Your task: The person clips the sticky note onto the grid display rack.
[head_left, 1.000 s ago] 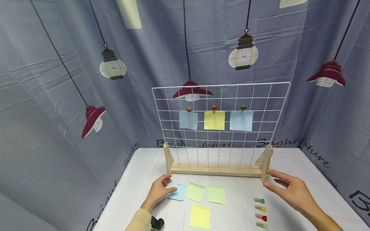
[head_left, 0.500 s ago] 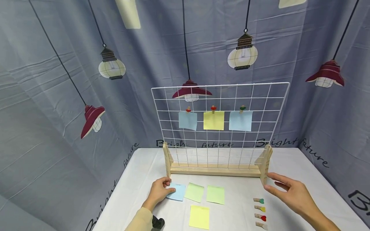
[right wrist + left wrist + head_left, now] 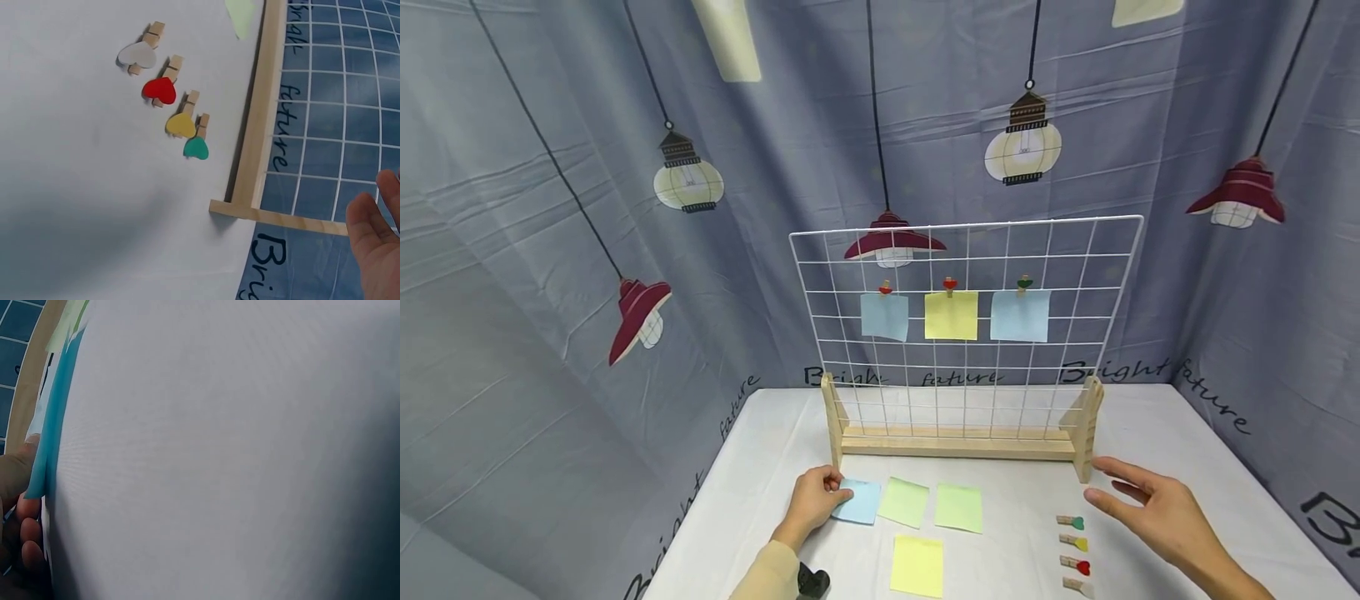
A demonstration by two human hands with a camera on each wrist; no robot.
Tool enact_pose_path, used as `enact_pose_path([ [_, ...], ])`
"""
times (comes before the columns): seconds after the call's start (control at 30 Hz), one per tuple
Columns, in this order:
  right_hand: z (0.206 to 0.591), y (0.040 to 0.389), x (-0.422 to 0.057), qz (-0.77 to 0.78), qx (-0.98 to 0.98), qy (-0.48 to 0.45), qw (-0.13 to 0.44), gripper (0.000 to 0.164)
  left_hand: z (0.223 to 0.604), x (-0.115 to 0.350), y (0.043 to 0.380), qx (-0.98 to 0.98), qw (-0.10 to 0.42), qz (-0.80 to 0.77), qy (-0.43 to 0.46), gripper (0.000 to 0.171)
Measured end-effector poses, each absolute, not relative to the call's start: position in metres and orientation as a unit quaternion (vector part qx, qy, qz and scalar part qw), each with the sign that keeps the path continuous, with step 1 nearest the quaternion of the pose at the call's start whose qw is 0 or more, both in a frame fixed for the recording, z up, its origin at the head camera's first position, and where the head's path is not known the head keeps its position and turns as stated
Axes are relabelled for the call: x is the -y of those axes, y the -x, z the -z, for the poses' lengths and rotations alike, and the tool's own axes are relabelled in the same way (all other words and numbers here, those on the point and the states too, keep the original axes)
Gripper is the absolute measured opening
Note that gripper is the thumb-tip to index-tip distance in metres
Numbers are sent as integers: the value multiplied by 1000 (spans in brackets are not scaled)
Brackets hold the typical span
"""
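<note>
In the head view my left hand (image 3: pixel 812 504) pinches the left edge of a blue sticky note (image 3: pixel 862 502) on the table. The left wrist view shows that note (image 3: pixel 55 419) edge-on between thumb and fingers. To its right lie two pale green notes, one beside it (image 3: pixel 904 502) and one farther right (image 3: pixel 958 508); a yellow note (image 3: pixel 917 567) lies nearer me. My right hand (image 3: pixel 1161 508) hovers with parted, relaxed fingers, holding nothing, beside the wooden stand's right foot. Left of it several small heart clothespins, including a red one (image 3: pixel 1076 566) and a green one (image 3: pixel 197 147), form a column.
Behind the notes stands a white wire grid (image 3: pixel 970 375) on a wooden base (image 3: pixel 958 447). Clipped to it are a blue note (image 3: pixel 883 317), a yellow note (image 3: pixel 951 316) and another blue note (image 3: pixel 1020 317). A lamp-patterned curtain (image 3: pixel 760 167) surrounds the white table (image 3: pixel 737 500).
My right hand has drawn slightly down and away from the stand's foot. My left hand has dropped a little and stays at the blue note's edge. The head view has shifted slightly.
</note>
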State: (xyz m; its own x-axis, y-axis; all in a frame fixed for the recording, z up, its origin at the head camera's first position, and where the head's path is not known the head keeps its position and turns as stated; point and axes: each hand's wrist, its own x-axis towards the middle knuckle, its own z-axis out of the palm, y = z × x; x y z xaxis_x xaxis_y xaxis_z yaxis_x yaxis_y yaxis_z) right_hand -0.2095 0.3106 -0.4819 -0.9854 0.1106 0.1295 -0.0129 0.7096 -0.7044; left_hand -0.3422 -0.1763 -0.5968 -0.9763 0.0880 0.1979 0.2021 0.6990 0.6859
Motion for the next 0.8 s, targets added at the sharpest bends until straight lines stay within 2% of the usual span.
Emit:
enact_pose_path([
  [0.27, 487, 208, -309, -386, 919, 28, 71, 74, 602, 177, 340, 914, 84, 390, 69, 16],
  [0.57, 491, 208, -305, -396, 916, 39, 50, 79, 594, 177, 340, 907, 90, 408, 58, 10],
  [0.8, 502, 205, -306, -400, 915, 45, 40, 76, 587, 180, 336, 898, 93, 426, 54, 4],
])
